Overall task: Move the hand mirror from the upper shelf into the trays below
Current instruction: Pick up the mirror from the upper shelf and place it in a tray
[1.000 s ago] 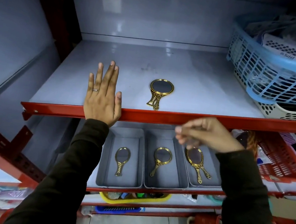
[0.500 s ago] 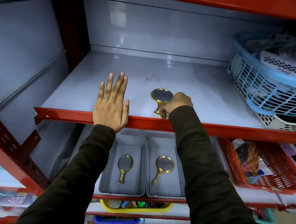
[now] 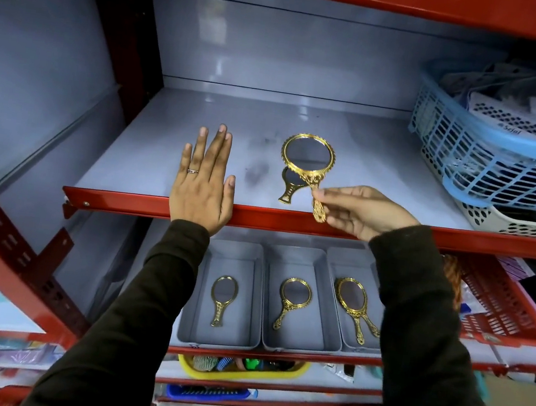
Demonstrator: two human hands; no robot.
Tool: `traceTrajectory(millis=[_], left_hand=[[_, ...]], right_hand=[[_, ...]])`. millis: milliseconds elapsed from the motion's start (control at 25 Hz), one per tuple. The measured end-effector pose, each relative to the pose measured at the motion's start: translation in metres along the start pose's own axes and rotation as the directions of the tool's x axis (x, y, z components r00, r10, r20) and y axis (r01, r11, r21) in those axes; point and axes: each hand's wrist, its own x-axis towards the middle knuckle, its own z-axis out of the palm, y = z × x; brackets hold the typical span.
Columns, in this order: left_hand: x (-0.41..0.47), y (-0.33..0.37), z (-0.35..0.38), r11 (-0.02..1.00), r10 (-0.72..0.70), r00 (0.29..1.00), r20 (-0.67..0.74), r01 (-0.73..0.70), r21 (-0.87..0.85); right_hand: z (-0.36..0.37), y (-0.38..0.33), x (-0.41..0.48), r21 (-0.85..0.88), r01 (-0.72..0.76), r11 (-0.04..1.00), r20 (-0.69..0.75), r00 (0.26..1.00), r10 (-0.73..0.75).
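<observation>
A gold-framed hand mirror [image 3: 308, 156] is held tilted just above the grey upper shelf [image 3: 383, 170], and its reflection shows on the shelf under it. My right hand [image 3: 364, 212] pinches its handle at the shelf's red front edge. Palm down, my left hand [image 3: 202, 187] lies flat on that edge with fingers apart, to the mirror's left. On the shelf below stand three grey trays: the left tray [image 3: 193, 295] and the middle tray [image 3: 296, 339] each hold one gold mirror, and the right tray [image 3: 337, 263] shows two handles.
A blue basket [image 3: 490, 157] full of packets sits on a white basket [image 3: 529, 225] at the upper shelf's right. A red basket [image 3: 501, 308] stands right of the trays. A yellow tray [image 3: 237, 374] is one level lower. A red upright [image 3: 14, 254] slants at left.
My right hand rose from the right tray to the upper shelf, gripped the mirror's handle and lifted it off the surface. My left hand stayed on the shelf edge.
</observation>
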Motion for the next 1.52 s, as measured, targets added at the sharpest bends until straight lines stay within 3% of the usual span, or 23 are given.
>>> traceTrajectory(millis=[160,240,440,600,680,760,880,960,1040,1080,1160,1240,1280,1320,1400,1480,1520], left_hand=[[0.000,0.000,0.000,1.000,-0.007,1.000,0.006,0.007,-0.004],[0.000,0.000,0.001,1.000,-0.010,1.000,0.004,0.010,-0.003],[0.001,-0.001,0.003,1.000,-0.008,1.000,0.003,0.008,-0.019],[0.002,-0.002,0.003,1.000,-0.003,1.000,-0.006,0.003,-0.014],[0.002,-0.002,0.002,1.000,0.006,1.000,-0.007,-0.006,-0.010],[0.003,-0.001,0.003,1.000,0.009,1.000,-0.017,-0.010,-0.009],[0.002,-0.001,0.003,1.000,0.014,1.000,-0.019,-0.014,-0.003],[0.002,-0.001,0.003,1.000,0.012,1.000,-0.012,-0.012,0.004],[0.002,-0.001,0.003,1.000,0.007,1.000,-0.011,-0.007,0.004],[0.002,-0.001,0.003,1.000,0.002,1.000,-0.012,-0.002,0.003],[0.002,0.000,0.002,1.000,-0.004,1.000,-0.016,0.004,0.005],[0.001,0.001,0.002,1.000,-0.005,1.000,-0.019,0.006,0.005],[0.001,0.001,0.001,1.000,-0.007,1.000,-0.019,0.007,0.000],[0.001,0.001,0.001,1.000,-0.009,1.000,-0.015,0.009,-0.004],[0.001,0.000,0.000,1.000,-0.014,1.000,-0.002,0.014,-0.002],[0.002,0.000,0.000,1.000,-0.016,1.000,0.012,0.016,0.003],[0.002,0.000,0.000,1.000,-0.016,1.000,0.017,0.016,0.001]], right_hand=[[-0.022,0.057,-0.028,-0.117,-0.104,0.988,0.274,0.953,0.133],[-0.028,0.100,-0.028,-0.184,-0.231,0.955,0.309,0.909,0.280],[-0.023,0.195,0.002,-0.155,-0.496,0.854,0.051,0.859,0.509],[-0.006,0.252,0.050,0.139,-0.518,0.844,-0.299,0.791,0.534],[-0.004,0.275,0.068,0.185,-0.524,0.831,-0.393,0.736,0.551],[-0.007,0.291,0.077,0.144,-0.527,0.838,-0.426,0.731,0.533],[-0.013,0.299,0.079,0.050,-0.522,0.851,-0.415,0.765,0.493],[-0.010,0.284,0.074,-0.143,-0.540,0.829,-0.501,0.762,0.410],[0.001,0.245,0.064,-0.266,-0.466,0.844,-0.469,0.827,0.309],[0.011,0.216,0.053,-0.276,-0.388,0.880,-0.358,0.891,0.280],[0.031,0.146,0.025,-0.306,-0.201,0.931,0.000,0.977,0.211],[0.048,0.081,0.000,-0.306,0.014,0.952,0.250,0.966,0.066],[0.054,0.055,-0.006,-0.278,0.123,0.953,0.245,0.968,-0.053],[0.058,0.034,-0.007,-0.261,0.220,0.940,0.147,0.971,-0.186],[0.059,0.009,0.011,-0.426,0.283,0.859,-0.189,0.901,-0.391],[0.059,-0.002,0.035,-0.693,0.071,0.718,-0.397,0.794,-0.461],[0.062,-0.003,0.045,-0.747,-0.080,0.660,-0.450,0.791,-0.414]])
